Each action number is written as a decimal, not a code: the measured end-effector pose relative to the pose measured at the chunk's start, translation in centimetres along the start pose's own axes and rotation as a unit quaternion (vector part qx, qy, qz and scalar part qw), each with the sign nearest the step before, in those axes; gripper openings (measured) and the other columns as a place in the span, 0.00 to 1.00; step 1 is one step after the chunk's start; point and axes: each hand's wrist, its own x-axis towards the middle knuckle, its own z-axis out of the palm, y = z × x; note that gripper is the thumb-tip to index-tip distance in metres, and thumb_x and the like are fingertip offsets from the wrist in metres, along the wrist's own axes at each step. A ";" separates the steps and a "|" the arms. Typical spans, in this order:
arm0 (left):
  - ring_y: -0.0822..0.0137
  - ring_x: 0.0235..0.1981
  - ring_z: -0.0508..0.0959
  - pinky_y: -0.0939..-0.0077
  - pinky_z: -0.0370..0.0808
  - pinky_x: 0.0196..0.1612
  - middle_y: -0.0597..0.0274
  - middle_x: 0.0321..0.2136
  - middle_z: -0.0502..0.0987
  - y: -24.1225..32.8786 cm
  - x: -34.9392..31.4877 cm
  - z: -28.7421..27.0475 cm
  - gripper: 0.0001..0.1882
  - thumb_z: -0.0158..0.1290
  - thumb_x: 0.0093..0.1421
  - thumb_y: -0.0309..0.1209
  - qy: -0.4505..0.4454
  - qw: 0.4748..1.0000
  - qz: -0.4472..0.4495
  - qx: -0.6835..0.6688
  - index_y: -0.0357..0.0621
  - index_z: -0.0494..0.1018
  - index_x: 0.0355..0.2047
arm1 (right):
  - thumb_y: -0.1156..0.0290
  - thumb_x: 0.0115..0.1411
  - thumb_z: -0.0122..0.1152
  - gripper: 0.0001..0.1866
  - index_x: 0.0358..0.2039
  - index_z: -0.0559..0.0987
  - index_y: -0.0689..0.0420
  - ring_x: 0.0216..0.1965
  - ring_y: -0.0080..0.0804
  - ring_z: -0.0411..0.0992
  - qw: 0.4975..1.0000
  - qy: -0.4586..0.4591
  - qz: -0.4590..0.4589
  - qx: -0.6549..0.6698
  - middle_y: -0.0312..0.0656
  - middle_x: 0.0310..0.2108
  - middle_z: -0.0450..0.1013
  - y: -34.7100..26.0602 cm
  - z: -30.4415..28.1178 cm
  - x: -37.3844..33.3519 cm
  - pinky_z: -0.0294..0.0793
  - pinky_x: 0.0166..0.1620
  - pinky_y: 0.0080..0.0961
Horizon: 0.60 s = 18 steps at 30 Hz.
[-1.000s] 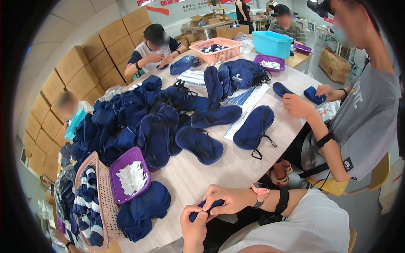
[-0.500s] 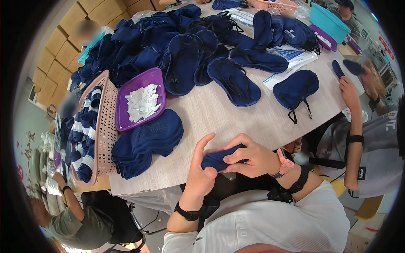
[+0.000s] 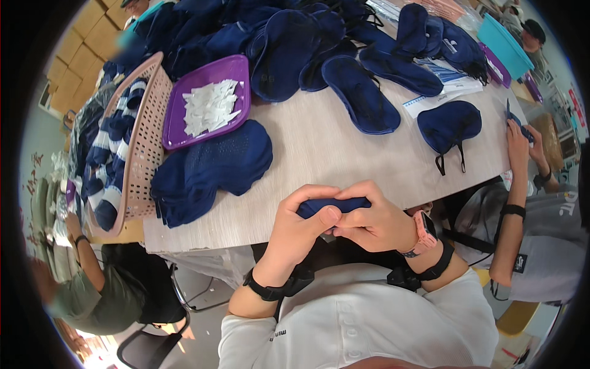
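Note:
Both my hands grip a folded bundle of dark blue socks (image 3: 314, 207) above the table's near edge. My left hand (image 3: 294, 229) wraps its left end, thumb across the front. My right hand (image 3: 384, 226), below a pink watch, closes round the other end, and the thumbs nearly meet. Fingers hide much of the bundle. To the left lies a pile of flat dark blue socks (image 3: 212, 172) with dotted soles. Behind it a purple tray (image 3: 244, 101) holds white paper slips (image 3: 210, 107).
A pink perforated basket (image 3: 142, 147) at left holds rolled socks with white bands. Dark blue slippers (image 3: 361, 95) and a large cloth heap (image 3: 209, 37) cover the far table. An eye mask (image 3: 448, 126) with black straps lies right. Co-workers sit at both sides; one handles a blue item.
My left fingers, spread before, have closed over the bundle, and its thumb now presses its front. The view has shifted, so the table things sit higher in it.

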 end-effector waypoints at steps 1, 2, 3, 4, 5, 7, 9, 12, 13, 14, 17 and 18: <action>0.78 0.23 0.69 0.87 0.67 0.26 0.64 0.24 0.71 0.0 -0.3 -0.4 0.14 0.55 0.48 0.28 -0.009 1.000 0.013 0.017 0.37 0.69 0.35 | 0.73 0.44 0.62 0.08 0.27 0.75 0.53 0.35 0.35 0.65 1.000 -0.020 0.020 0.007 0.42 0.38 0.61 -0.5 -0.2 0.1 0.67 0.36 0.25; 0.78 0.23 0.69 0.87 0.67 0.25 0.66 0.23 0.71 -0.2 -0.5 -0.7 0.12 0.55 0.48 0.28 -0.015 0.999 0.025 0.034 0.38 0.70 0.34 | 0.73 0.44 0.62 0.08 0.27 0.75 0.53 0.35 0.35 0.65 0.999 -0.036 0.021 0.011 0.42 0.38 0.61 -1.1 -0.7 0.4 0.67 0.36 0.25; 0.78 0.23 0.69 0.87 0.67 0.25 0.66 0.23 0.71 -0.3 -0.7 -0.9 0.12 0.55 0.48 0.28 -0.001 0.999 0.029 0.023 0.38 0.70 0.34 | 0.74 0.43 0.62 0.10 0.29 0.75 0.53 0.37 0.36 0.65 0.996 -0.074 0.025 -0.047 0.43 0.40 0.61 -1.9 -1.4 1.0 0.66 0.38 0.26; 0.79 0.22 0.69 0.88 0.66 0.25 0.67 0.23 0.71 -0.2 -1.0 -0.9 0.11 0.55 0.48 0.29 0.002 0.999 0.022 0.032 0.38 0.70 0.33 | 0.75 0.42 0.62 0.13 0.31 0.76 0.52 0.38 0.37 0.65 0.988 -0.111 0.024 -0.104 0.44 0.41 0.62 -2.7 -2.0 1.4 0.66 0.39 0.27; 0.80 0.22 0.68 0.88 0.66 0.24 0.68 0.23 0.70 0.0 -1.0 -1.0 0.11 0.55 0.48 0.29 0.004 0.999 0.014 0.041 0.39 0.70 0.32 | 0.75 0.40 0.62 0.17 0.35 0.76 0.51 0.40 0.39 0.65 0.987 -0.104 0.022 -0.122 0.45 0.42 0.64 -3.2 -2.6 1.3 0.65 0.41 0.27; 0.79 0.22 0.69 0.88 0.67 0.24 0.66 0.25 0.71 0.4 -1.2 -1.2 0.11 0.55 0.48 0.27 0.017 1.000 0.010 0.018 0.39 0.70 0.32 | 0.75 0.40 0.63 0.16 0.33 0.76 0.52 0.40 0.40 0.65 0.984 -0.057 0.021 -0.169 0.45 0.39 0.66 -4.3 -4.3 1.3 0.64 0.42 0.27; 0.80 0.22 0.69 0.88 0.67 0.24 0.66 0.26 0.70 0.6 -1.3 -1.2 0.12 0.55 0.46 0.24 -0.001 1.000 0.020 0.009 0.39 0.69 0.33 | 0.74 0.41 0.62 0.14 0.32 0.76 0.54 0.40 0.40 0.65 0.968 0.047 0.027 -0.246 0.47 0.37 0.68 -4.7 -5.7 0.8 0.63 0.42 0.28; 0.81 0.22 0.69 0.89 0.66 0.23 0.67 0.26 0.70 1.3 -1.3 -0.9 0.13 0.56 0.46 0.24 -0.022 0.999 0.018 0.020 0.40 0.69 0.33 | 0.74 0.46 0.56 0.13 0.35 0.73 0.59 0.43 0.41 0.64 0.905 0.100 0.074 -0.406 0.48 0.39 0.67 -4.3 -6.9 1.8 0.61 0.46 0.29; 0.80 0.26 0.69 0.87 0.67 0.28 0.68 0.28 0.70 1.5 -1.4 -1.0 0.14 0.56 0.45 0.24 -0.020 1.000 0.000 0.019 0.41 0.69 0.34 | 0.73 0.46 0.56 0.16 0.38 0.72 0.58 0.45 0.42 0.63 0.883 0.090 0.089 -0.452 0.48 0.40 0.66 -3.5 -7.2 2.2 0.61 0.46 0.29; 0.80 0.26 0.69 0.87 0.67 0.28 0.68 0.28 0.70 1.3 -1.4 -1.0 0.14 0.56 0.45 0.24 -0.012 1.000 -0.001 0.019 0.41 0.69 0.34 | 0.73 0.46 0.56 0.18 0.41 0.71 0.57 0.46 0.43 0.62 0.857 0.081 0.104 -0.497 0.49 0.41 0.65 -2.8 -7.2 2.5 0.60 0.47 0.30; 0.78 0.31 0.69 0.85 0.66 0.35 0.68 0.29 0.70 1.0 -1.2 -1.0 0.14 0.57 0.44 0.23 -0.035 0.993 0.073 0.082 0.41 0.69 0.34 | 0.72 0.45 0.57 0.22 0.44 0.68 0.54 0.47 0.45 0.61 0.835 0.045 0.137 -0.532 0.50 0.44 0.64 -1.8 -7.3 2.4 0.60 0.48 0.32; 0.77 0.33 0.69 0.83 0.65 0.38 0.67 0.29 0.70 1.4 -1.4 -0.8 0.14 0.57 0.43 0.22 -0.027 0.995 0.049 0.080 0.40 0.70 0.32 | 0.72 0.45 0.57 0.22 0.44 0.68 0.54 0.47 0.45 0.61 0.832 0.049 0.144 -0.534 0.50 0.44 0.64 -1.7 -7.2 2.7 0.60 0.48 0.32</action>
